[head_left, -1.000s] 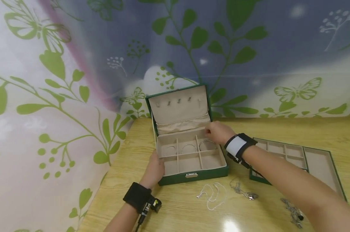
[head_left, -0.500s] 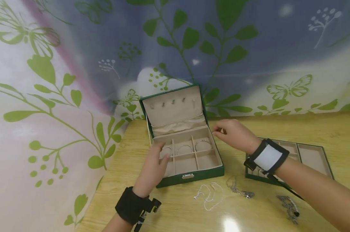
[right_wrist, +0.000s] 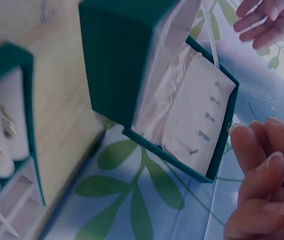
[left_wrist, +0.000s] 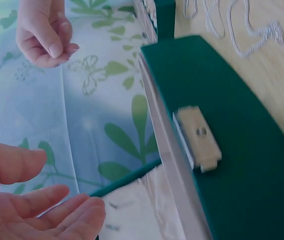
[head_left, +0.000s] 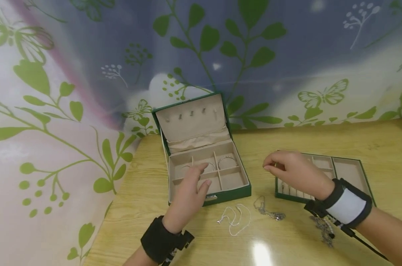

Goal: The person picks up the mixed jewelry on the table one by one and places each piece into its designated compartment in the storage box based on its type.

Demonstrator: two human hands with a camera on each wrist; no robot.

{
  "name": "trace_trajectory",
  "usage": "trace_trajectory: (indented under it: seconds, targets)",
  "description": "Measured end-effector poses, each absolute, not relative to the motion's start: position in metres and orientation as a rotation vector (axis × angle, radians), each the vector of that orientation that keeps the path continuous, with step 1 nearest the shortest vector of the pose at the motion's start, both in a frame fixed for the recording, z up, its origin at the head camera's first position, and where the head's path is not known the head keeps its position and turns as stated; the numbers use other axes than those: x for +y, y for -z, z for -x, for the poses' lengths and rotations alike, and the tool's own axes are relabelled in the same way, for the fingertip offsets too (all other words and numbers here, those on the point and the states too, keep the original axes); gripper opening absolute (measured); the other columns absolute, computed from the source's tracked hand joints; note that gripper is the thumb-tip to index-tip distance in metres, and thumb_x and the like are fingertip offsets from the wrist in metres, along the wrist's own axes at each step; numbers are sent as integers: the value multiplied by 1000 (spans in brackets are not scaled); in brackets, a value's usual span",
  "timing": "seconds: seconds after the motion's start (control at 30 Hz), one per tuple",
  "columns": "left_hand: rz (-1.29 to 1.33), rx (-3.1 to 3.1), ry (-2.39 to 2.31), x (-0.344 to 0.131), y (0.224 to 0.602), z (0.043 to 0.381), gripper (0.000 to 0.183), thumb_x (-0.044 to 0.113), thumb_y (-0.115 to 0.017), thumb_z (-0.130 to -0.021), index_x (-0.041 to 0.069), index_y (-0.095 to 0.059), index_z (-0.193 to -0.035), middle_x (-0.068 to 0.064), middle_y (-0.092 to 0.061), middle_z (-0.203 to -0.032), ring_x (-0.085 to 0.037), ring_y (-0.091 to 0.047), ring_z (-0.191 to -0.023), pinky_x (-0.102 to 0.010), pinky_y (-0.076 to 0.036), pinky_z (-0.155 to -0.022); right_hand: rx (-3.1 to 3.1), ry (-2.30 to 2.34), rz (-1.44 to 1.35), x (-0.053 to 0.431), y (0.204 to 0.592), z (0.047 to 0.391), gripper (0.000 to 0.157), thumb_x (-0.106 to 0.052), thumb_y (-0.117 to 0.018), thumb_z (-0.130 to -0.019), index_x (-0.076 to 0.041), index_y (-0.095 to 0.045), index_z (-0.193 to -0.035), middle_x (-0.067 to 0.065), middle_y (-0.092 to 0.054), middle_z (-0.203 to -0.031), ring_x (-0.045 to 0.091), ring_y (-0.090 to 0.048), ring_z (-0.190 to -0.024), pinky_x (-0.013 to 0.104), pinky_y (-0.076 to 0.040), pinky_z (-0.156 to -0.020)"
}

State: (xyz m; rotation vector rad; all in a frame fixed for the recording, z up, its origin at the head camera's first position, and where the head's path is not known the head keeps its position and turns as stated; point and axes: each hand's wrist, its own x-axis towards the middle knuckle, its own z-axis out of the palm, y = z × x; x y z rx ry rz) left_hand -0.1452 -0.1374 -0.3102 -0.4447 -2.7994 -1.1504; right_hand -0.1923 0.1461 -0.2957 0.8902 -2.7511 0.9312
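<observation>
A green jewelry box (head_left: 237, 190) stands with its lid propped up. Silver bangles lie in its back compartments, one plainly visible bangle (head_left: 227, 157) at the right and others partly hidden. My left hand (head_left: 189, 194) hovers over the box's front left part, fingers relaxed, thumb apart. In the left wrist view, that hand's fingers (left_wrist: 56, 210) are beside the box and hold nothing; the metal clasp (left_wrist: 198, 139) faces the camera. My right hand (head_left: 297, 171) hangs over the left end of a green divided tray (head_left: 348, 175), its fingers loosely curled with nothing between them.
A thin silver chain necklace (head_left: 233, 221) lies in front of the box. Two bunched chains (head_left: 270, 214) lie further right, the farther partly under the right wrist in view. Rings (right_wrist: 9, 122) sit in the tray's padded rolls. A patterned cloth (head_left: 260, 85) hangs behind the table.
My right hand has left the box's back right corner and moved right and toward me, over the tray. My left hand has let go of the box's left side and moved right over its compartments.
</observation>
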Motion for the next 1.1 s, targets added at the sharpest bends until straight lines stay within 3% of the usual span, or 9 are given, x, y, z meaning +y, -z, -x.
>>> trace_trajectory:
  seconds: [0.3, 0.6, 0.77, 0.9, 1.1]
  targets:
    - [726, -2974, 992, -126, 323, 127, 38, 13, -58, -94, 5, -50, -130, -10, -54, -124, -20, -55, -109, -28, -48, -87, -2752, -829, -1126, 133, 320, 174, 8, -11, -67, -87, -18, -67, -89, -9, -63, -87, -2, -50, -71, 21, -46, -60]
    - [1317, -2997, 532, -125, 347, 123, 14, 6, -62, -89, 11, -69, -100, 5, -63, -95, 3, -52, -83, -5, -38, -73, -2709, -659, -1434, 110, 344, 168, 13, -7, -72, -81, -18, -67, -79, -13, -57, -80, -3, -52, -70, 18, -46, -57]
    - [1406, -2943, 366, -122, 356, 126, 10, 7, -68, -85, 15, -69, -91, 8, -61, -87, 5, -50, -75, -5, -37, -67, -2685, -444, -1552, 98, 358, 171, 24, -4, -76, -72, -22, -61, -69, -15, -46, -70, -3, -44, -62, 19, -40, -51]
    - [1422, -2912, 261, -121, 359, 128, 10, 9, -71, -83, 16, -68, -89, 8, -59, -85, 2, -53, -74, -8, -41, -66, -2653, -296, -1603, 92, 364, 172, 24, -3, -76, -67, -21, -60, -67, -13, -45, -69, 0, -44, -58, 21, -39, -48]
    - [1447, -2861, 177, -119, 368, 126, 8, 14, -71, -82, 19, -66, -85, 10, -54, -81, 2, -49, -70, -8, -37, -62, -2563, -180, -1687, 80, 371, 169, 21, -4, -73, -71, -20, -62, -64, -12, -50, -68, 2, -46, -56, 20, -38, -46]
